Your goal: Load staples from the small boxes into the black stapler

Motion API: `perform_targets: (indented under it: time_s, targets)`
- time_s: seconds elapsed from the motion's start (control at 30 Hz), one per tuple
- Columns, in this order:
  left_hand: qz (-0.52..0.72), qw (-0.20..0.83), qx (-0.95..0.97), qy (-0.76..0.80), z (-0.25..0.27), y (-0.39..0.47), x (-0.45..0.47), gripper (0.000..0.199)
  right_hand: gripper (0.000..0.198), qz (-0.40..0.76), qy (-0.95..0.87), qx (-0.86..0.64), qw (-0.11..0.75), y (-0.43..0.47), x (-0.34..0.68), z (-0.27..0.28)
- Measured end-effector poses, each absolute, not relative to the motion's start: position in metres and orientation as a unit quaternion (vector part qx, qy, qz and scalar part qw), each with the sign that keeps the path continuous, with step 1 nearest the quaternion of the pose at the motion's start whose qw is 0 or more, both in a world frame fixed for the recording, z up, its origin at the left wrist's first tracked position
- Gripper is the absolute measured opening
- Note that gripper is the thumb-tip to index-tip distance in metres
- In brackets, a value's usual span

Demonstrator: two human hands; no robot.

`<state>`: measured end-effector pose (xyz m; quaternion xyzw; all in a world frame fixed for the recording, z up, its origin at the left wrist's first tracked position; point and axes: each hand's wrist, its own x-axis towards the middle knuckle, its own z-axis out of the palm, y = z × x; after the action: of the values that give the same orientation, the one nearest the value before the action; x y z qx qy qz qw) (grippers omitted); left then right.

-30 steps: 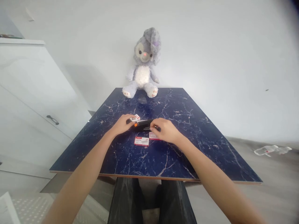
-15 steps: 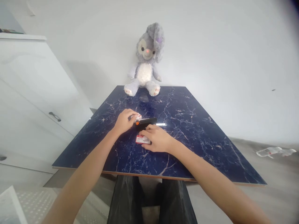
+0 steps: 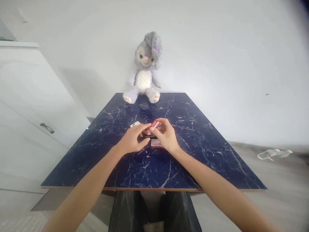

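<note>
My right hand (image 3: 167, 135) pinches a small red and white box (image 3: 152, 127) between thumb and fingers, holding it tilted above the table. My left hand (image 3: 134, 139) is beside it, fingertips at the box's left end and thumb stretched apart. Below the raised box a second red and white box (image 3: 156, 143) lies flat, partly covered by my right hand. A black object (image 3: 150, 136) shows between the hands, mostly hidden. Behind my left hand lies a small white box (image 3: 134, 123) with dark print.
The dark blue marbled table (image 3: 198, 154) stands against the wall. A grey plush rabbit (image 3: 144, 74) sits at its back edge. On the left is a white cabinet (image 3: 29, 106); clear plastic items (image 3: 274, 154) lie on the floor at right.
A red and white box is now up in my right hand. My left hand has come off the white box and moved nearer to my right hand. The camera view has shifted slightly.
</note>
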<state>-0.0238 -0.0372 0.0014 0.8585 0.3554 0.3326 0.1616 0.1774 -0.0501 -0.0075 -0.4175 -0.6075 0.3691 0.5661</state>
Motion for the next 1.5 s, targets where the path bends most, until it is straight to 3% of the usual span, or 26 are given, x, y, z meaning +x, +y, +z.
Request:
perform_targets:
  time_s: [0.13, 0.4, 0.7, 1.5]
  targets:
    - [0.365, 0.223, 0.831, 0.357, 0.0, -0.039, -0.015, 0.051, 0.042, 0.414, -0.569, -0.42, 0.573, -0.041, 0.181, -0.012]
    - [0.39, 0.461, 0.729, 0.323, 0.0, -0.032, -0.015, 0.049, 0.042, 0.444, -0.598, -0.41, 0.526, -0.035, 0.192, -0.011]
    - [0.425, 0.479, 0.676, 0.366, 0.002, -0.018, -0.035, 0.045, 0.043, 0.478, -0.638, -0.371, 0.476, -0.037, 0.201, -0.004]
    - [0.392, 0.582, 0.605, 0.377, 0.001, -0.013, -0.039, 0.041, 0.038, 0.495, -0.613, -0.343, 0.511, -0.041, 0.198, -0.003]
